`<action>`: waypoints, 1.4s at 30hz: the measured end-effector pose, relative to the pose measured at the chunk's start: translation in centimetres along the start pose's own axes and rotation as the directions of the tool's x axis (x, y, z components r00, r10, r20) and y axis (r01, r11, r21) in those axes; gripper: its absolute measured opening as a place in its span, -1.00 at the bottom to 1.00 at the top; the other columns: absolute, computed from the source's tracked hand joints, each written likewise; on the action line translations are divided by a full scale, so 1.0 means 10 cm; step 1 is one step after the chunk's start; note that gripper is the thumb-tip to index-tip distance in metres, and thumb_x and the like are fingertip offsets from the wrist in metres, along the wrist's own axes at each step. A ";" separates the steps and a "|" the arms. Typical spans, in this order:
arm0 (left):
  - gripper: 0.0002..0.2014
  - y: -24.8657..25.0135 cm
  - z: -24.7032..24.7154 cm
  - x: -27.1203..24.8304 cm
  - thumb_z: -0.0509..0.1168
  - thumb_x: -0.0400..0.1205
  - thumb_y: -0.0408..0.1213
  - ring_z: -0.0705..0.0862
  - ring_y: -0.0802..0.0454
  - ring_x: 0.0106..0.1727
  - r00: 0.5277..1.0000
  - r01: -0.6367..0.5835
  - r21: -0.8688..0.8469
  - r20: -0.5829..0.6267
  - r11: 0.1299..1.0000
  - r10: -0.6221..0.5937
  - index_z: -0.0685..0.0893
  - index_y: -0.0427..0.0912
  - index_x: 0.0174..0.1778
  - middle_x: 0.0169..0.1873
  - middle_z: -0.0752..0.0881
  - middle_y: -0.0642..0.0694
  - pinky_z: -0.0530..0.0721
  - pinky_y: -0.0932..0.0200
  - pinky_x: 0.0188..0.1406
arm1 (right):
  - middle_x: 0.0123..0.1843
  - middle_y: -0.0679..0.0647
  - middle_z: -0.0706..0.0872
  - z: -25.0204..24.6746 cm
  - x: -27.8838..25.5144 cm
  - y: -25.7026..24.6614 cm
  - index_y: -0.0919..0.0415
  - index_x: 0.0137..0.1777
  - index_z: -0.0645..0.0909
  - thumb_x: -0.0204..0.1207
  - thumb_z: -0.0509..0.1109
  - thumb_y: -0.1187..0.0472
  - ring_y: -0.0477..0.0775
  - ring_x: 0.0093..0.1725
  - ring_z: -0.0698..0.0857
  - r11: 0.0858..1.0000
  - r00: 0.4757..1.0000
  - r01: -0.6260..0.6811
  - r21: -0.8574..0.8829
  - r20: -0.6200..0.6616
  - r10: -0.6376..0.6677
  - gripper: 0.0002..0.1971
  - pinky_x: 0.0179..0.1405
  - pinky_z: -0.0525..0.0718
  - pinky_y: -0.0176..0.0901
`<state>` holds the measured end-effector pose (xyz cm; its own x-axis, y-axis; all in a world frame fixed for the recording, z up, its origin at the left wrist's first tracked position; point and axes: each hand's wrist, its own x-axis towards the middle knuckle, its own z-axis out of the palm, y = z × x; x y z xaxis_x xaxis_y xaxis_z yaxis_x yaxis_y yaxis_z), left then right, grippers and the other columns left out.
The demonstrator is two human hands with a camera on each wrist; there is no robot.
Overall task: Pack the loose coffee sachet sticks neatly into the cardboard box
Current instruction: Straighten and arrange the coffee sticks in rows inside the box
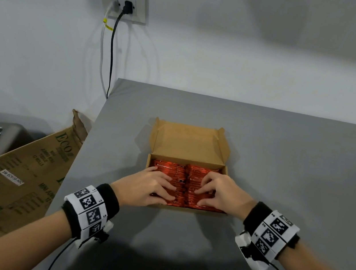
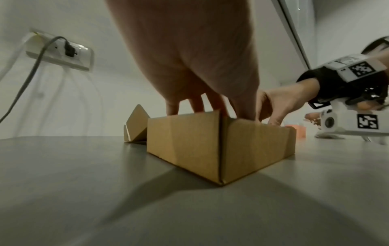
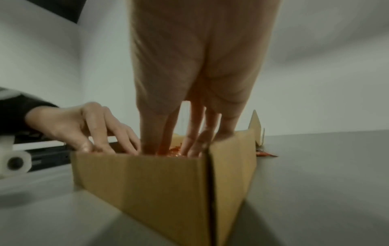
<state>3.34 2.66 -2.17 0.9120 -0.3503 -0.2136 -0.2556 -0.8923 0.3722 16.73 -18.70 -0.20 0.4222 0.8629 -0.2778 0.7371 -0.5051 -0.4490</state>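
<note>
My forearms reach in from below with marker-printed wristbands (image 1: 88, 208), and beneath them spreads the grey table (image 1: 284, 163), the largest thing here. To its left a big printed carton (image 1: 13, 179) leans against the table's edge. On the wall behind is a socket plate (image 1: 123, 6) with a black plug and cable hanging down.

At the middle of the table sits the cardboard box (image 1: 190, 147), its lid folded back and standing up on the far side. The red coffee sachet sticks (image 1: 183, 175) lie inside it in two side-by-side rows that fill the tray.

My left hand (image 1: 148, 188) lies on the left row, fingers spread and fairly straight, tips pressing on the packets. My right hand (image 1: 221, 194) rests on the right row, fingers arched, tips down on the sachets; neither hand grips anything.

One stray sachet (image 3: 266, 154) lies on the table just beyond the box's right side.
</note>
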 end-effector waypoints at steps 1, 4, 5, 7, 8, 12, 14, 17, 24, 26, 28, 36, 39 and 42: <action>-0.62 -0.01 0.02 0.00 0.10 0.64 0.03 0.29 0.10 0.57 1.000 -0.006 0.021 0.011 1.000 0.006 0.62 0.09 0.32 0.43 0.52 0.08 0.05 -0.20 0.61 | 0.04 -0.12 0.51 0.02 0.00 0.02 0.06 0.12 0.75 0.36 0.53 0.02 -0.16 0.00 0.50 1.000 1.000 0.016 -0.010 -0.009 -0.016 -0.67 0.02 0.46 -0.39; -0.63 -0.01 0.05 0.02 0.05 0.67 0.02 0.36 0.03 0.53 0.998 -0.058 0.079 -0.015 0.995 0.059 0.68 0.10 0.24 0.40 0.56 0.06 0.15 -0.27 0.53 | 0.14 -0.02 0.56 0.07 -0.02 0.04 0.06 0.15 0.73 0.43 0.48 0.02 -0.22 -0.04 0.44 0.997 0.998 0.055 -0.056 -0.025 -0.057 -0.69 0.08 0.46 -0.38; -0.60 -0.02 0.06 0.03 0.02 0.64 0.03 0.43 0.00 0.48 0.993 -0.093 0.109 -0.055 0.990 0.100 0.72 0.09 0.19 0.36 0.61 0.04 0.25 -0.27 0.48 | 0.16 0.00 0.57 0.08 -0.03 0.04 0.07 0.17 0.72 0.45 0.46 0.03 -0.21 -0.04 0.44 0.995 0.997 0.067 -0.075 -0.029 -0.070 -0.69 0.12 0.49 -0.33; -0.59 -0.04 0.07 0.04 0.02 0.60 0.02 0.57 -0.02 0.35 0.975 -0.159 0.147 -0.133 0.976 0.178 0.75 0.06 0.12 0.26 0.68 0.00 0.46 -0.17 0.37 | 0.16 0.02 0.59 0.10 -0.06 0.02 0.07 0.18 0.72 0.49 0.42 0.04 -0.15 0.01 0.49 0.988 0.990 0.108 -0.112 -0.073 -0.117 -0.71 0.15 0.52 -0.28; -0.61 -0.05 0.06 0.05 0.06 0.61 0.00 0.61 -0.01 0.30 0.963 -0.190 0.123 -0.171 0.974 0.209 0.75 0.03 0.12 0.23 0.69 -0.02 0.51 -0.07 0.35 | 0.13 0.01 0.62 0.11 -0.08 0.01 0.07 0.17 0.72 0.50 0.41 0.05 -0.13 0.02 0.52 0.982 0.979 0.148 -0.113 -0.121 -0.161 -0.72 0.12 0.52 -0.30; -0.69 -0.02 0.01 0.05 0.19 0.61 -0.05 0.64 0.09 0.10 0.955 -0.248 -0.067 -0.185 0.966 0.232 0.79 -0.07 0.05 0.07 0.74 -0.03 0.54 0.27 0.18 | 0.06 -0.03 0.71 0.19 -0.10 -0.17 0.09 0.15 0.73 0.53 0.39 0.09 -0.13 0.04 0.65 0.960 0.951 0.280 0.016 -0.143 -0.275 -0.76 0.15 0.55 -0.37; -0.77 -0.03 0.00 0.04 0.29 0.60 -0.13 0.65 0.13 0.02 0.960 -0.249 -0.095 -0.160 0.964 0.232 0.80 -0.09 0.03 -0.01 0.75 -0.02 0.54 0.35 0.06 | 0.08 -0.01 0.72 0.25 -0.07 -0.26 0.10 0.15 0.73 0.55 0.37 0.14 -0.12 0.07 0.65 0.949 0.948 0.312 0.038 -0.074 -0.309 -0.78 0.17 0.47 -0.47; -0.83 -0.06 -0.03 0.02 0.36 0.58 -0.19 0.66 0.15 -0.03 0.960 -0.248 -0.092 -0.160 0.964 0.232 0.81 -0.08 0.01 -0.04 0.76 0.00 0.51 0.41 -0.01 | 0.09 0.03 0.73 0.26 -0.03 -0.32 0.14 0.16 0.72 0.56 0.36 0.19 -0.09 0.06 0.67 0.951 0.954 0.300 0.069 -0.025 -0.299 -0.78 0.09 0.35 -0.63; -0.87 -0.05 -0.03 -0.01 0.39 0.52 -0.25 0.71 0.10 -0.11 0.940 -0.309 0.000 -0.152 0.951 0.306 0.82 -0.08 -0.08 -0.13 0.77 0.00 0.65 0.24 -0.02 | 0.12 0.08 0.72 0.24 0.01 -0.36 0.19 0.20 0.69 0.56 0.36 0.16 -0.02 0.08 0.66 0.951 0.951 0.308 0.023 0.037 -0.308 -0.74 0.12 0.46 -0.45; -0.87 -0.04 -0.03 0.00 0.40 0.51 -0.28 0.71 0.07 -0.09 0.949 -0.287 0.001 -0.138 0.958 0.285 0.82 -0.09 -0.08 -0.12 0.76 -0.01 0.64 0.20 0.02 | 0.12 0.09 0.70 0.23 0.02 -0.35 0.19 0.18 0.70 0.56 0.36 0.16 -0.02 0.12 0.63 0.956 0.955 0.295 0.007 0.038 -0.295 -0.75 0.12 0.37 -0.49; -0.88 -0.03 -0.04 0.01 0.41 0.49 -0.29 0.72 0.06 -0.11 0.950 -0.287 0.021 -0.118 0.958 0.288 0.83 -0.08 -0.11 -0.14 0.76 -0.01 0.67 0.15 -0.01 | 0.12 0.09 0.67 0.23 0.02 -0.35 0.17 0.17 0.71 0.58 0.33 0.13 0.00 0.13 0.60 0.955 0.955 0.294 -0.023 0.044 -0.293 -0.75 0.13 0.32 -0.47; -0.74 -0.05 0.04 -0.11 0.22 0.54 -0.09 0.67 0.22 -0.26 0.937 -0.205 0.071 -0.275 0.976 0.217 0.82 -0.02 -0.22 -0.29 0.74 0.12 0.70 0.33 -0.36 | 0.05 0.10 0.72 0.26 -0.03 -0.27 0.20 0.20 0.70 0.59 0.31 0.17 0.02 0.06 0.67 0.950 0.945 0.309 -0.040 -0.096 -0.312 -0.74 0.17 0.57 -0.26; -0.75 -0.05 0.04 -0.12 0.23 0.55 -0.14 0.69 0.15 -0.24 0.951 -0.215 0.052 -0.216 0.975 0.221 0.82 -0.08 -0.24 -0.27 0.73 0.05 0.71 0.26 -0.35 | 0.03 0.14 0.72 0.31 -0.05 -0.26 0.23 0.17 0.71 0.59 0.30 0.22 0.10 0.04 0.68 0.938 0.939 0.336 -0.089 -0.042 -0.340 -0.75 0.16 0.63 -0.13; -0.84 -0.03 -0.02 -0.08 0.31 0.56 -0.28 0.69 0.03 -0.11 0.970 -0.213 0.081 -0.101 0.974 0.221 0.81 -0.16 -0.13 -0.18 0.71 -0.05 0.72 0.14 -0.18 | 0.09 0.17 0.68 0.26 -0.01 -0.29 0.22 0.22 0.69 0.62 0.25 0.23 0.13 0.09 0.64 0.927 0.936 0.349 -0.136 0.008 -0.352 -0.74 0.18 0.54 -0.14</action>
<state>2.73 3.27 -1.96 0.8605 -0.5084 -0.0340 -0.4695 -0.8171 0.3345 13.18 -17.43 -1.12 0.1321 0.9853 -0.1087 0.9027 -0.1649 -0.3974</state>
